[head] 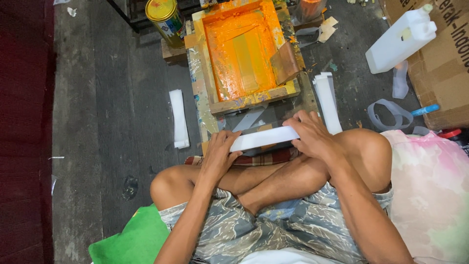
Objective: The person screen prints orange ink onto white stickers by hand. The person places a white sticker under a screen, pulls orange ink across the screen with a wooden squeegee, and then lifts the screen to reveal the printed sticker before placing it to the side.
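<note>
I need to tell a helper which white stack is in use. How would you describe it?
Start at the orange-inked wooden screen frame. Just below it, both hands, left and right, grip a long flat white stack. Unlike the white stacks lying on the floor, it is held.

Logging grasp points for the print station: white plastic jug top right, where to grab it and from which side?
Grip the white plastic jug across its flat rectangular body, coming from above. It lies tilted against the cardboard box, cap end up-right, so its broad face is exposed and the box blocks the right side. A handle near the cap may also work, but it is hard to make out.
</note>
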